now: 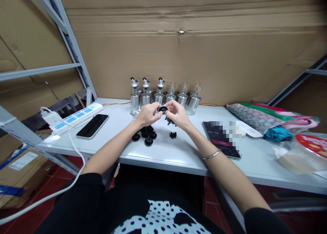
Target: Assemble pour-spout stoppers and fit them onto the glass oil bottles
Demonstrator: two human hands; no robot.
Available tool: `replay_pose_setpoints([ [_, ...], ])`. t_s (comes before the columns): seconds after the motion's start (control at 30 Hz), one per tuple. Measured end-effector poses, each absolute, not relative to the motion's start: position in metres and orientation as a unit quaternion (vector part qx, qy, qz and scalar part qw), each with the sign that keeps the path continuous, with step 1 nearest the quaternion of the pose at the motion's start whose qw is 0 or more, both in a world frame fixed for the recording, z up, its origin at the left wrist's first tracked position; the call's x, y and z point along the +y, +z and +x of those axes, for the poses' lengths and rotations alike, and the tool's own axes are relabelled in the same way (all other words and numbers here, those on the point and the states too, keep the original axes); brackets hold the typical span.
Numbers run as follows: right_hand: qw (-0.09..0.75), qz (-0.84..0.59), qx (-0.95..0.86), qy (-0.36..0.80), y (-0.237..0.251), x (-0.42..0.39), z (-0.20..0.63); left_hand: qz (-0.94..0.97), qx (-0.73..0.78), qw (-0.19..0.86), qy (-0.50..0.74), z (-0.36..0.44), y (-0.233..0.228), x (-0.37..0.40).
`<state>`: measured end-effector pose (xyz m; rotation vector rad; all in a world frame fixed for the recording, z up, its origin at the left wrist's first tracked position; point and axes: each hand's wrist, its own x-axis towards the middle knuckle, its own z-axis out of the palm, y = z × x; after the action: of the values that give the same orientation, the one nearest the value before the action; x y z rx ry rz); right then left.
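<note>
Between my two hands, above the table, is a round black stopper (162, 109). My left hand (149, 114) pinches its left edge with thumb and fingers, and my right hand (178, 114) grips it from the right. Below my left hand lies a group of black stoppers (148, 133) on the table. Some small black parts (173, 135) rest below my right hand, and more dark pieces show just under its fingers. Behind the hands stand rows of glass bottles with metal sleeves (158, 97); three in front carry pourer spouts (145, 80).
A white power strip (76, 118) and a phone (92, 126) with a cable lie at left. At right are a second phone (222, 140), a patterned cloth bag (255, 120) and a tape roll (293, 157). Cardboard (191, 53) stands behind the table.
</note>
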<state>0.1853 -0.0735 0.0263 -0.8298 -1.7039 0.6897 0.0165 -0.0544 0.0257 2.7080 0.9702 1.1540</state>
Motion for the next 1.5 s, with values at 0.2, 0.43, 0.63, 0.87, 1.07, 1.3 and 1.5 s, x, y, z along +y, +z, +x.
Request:
replay_pose_setpoints([
  [0.2,0.529,-0.320,-0.694,0.369,0.027,-0.071,0.188,0.865,0.332,0.047,0.372,0.017,0.024,-0.054],
  [0.43,0.525,-0.313,-0.693,0.381,0.026,-0.069,0.190,0.862,0.334,0.034,0.380,0.016,0.021,-0.051],
  [0.63,0.522,-0.355,-0.706,0.321,0.024,-0.069,0.191,0.866,0.343,0.069,0.356,0.017,0.022,-0.055],
  [0.87,0.533,-0.342,-0.702,0.325,0.021,-0.064,0.191,0.826,0.302,0.195,0.434,0.024,0.018,-0.050],
  [1.07,0.515,-0.375,-0.713,0.294,0.018,-0.059,0.195,0.814,0.262,0.255,0.451,0.027,0.016,-0.047],
  [1.3,0.439,-0.412,-0.769,0.216,0.019,-0.058,0.198,0.784,0.261,0.277,0.490,0.027,0.014,-0.041],
  [1.5,0.377,-0.423,-0.814,0.126,0.021,-0.062,0.198,0.724,0.312,0.352,0.504,0.028,0.015,-0.041],
])
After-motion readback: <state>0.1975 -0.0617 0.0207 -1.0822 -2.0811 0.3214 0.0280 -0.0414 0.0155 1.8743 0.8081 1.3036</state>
